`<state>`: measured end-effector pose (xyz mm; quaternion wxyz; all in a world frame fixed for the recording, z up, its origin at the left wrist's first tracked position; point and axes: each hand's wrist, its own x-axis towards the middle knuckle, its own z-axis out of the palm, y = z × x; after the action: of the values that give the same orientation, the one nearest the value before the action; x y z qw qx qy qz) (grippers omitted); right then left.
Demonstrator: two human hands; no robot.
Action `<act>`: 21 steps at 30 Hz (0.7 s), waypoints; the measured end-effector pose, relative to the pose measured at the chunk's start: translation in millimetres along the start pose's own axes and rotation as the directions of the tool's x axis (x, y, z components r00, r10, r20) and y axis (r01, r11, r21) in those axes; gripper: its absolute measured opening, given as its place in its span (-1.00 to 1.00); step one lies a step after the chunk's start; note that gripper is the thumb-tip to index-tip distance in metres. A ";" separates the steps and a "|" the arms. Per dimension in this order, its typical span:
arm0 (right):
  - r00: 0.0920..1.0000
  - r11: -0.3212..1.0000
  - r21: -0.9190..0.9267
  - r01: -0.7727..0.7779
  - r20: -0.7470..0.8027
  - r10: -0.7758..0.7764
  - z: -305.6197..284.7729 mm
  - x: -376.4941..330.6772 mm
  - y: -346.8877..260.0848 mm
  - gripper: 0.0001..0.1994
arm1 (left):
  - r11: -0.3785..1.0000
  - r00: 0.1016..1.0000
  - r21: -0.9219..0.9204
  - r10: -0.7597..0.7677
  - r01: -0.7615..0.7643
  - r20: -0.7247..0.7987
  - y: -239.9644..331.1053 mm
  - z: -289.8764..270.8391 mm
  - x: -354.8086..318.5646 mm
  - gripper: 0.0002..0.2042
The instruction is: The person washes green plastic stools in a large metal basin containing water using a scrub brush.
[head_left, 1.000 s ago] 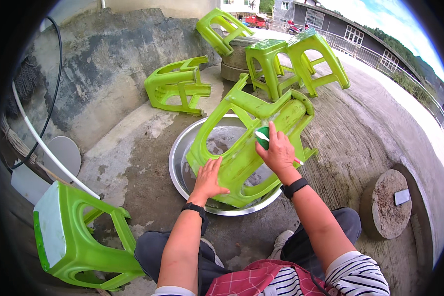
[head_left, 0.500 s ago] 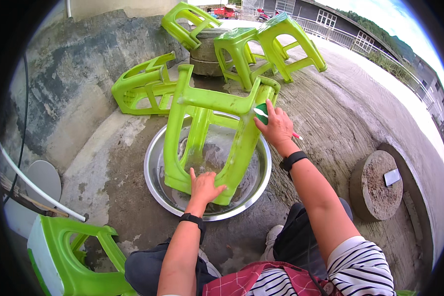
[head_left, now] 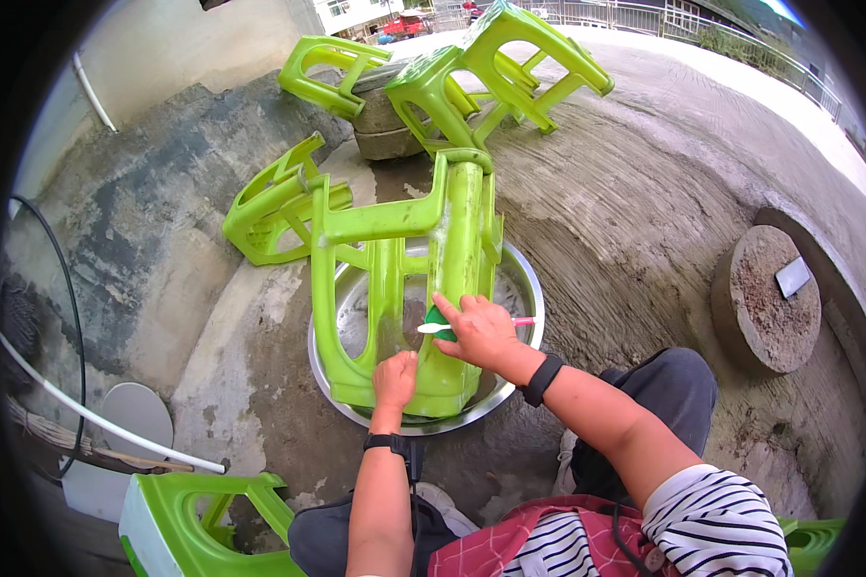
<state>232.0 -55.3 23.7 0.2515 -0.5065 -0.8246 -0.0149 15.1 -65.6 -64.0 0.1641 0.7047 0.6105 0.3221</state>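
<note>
A lime-green plastic stool lies on its side in a round metal basin on the concrete ground. The left hand grips the stool's near lower edge, fingers curled over it. The right hand presses a green scrubbing pad against the stool's seat, fingers closed on the pad and on a small brush with a pink handle. More green stools lie just beyond the basin.
</note>
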 end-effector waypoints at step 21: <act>0.958 0.948 -0.207 -0.241 -0.205 0.199 22.4 92.5 0.2 -0.31 | 0.999 0.999 0.004 0.036 -0.036 -0.007 -2.9 -2.5 -21.0 -0.68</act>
<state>189.9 27.6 43.8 0.2653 -0.6178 -0.7290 -0.1282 10.2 -85.7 -69.2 0.1548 0.7148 0.5988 0.3263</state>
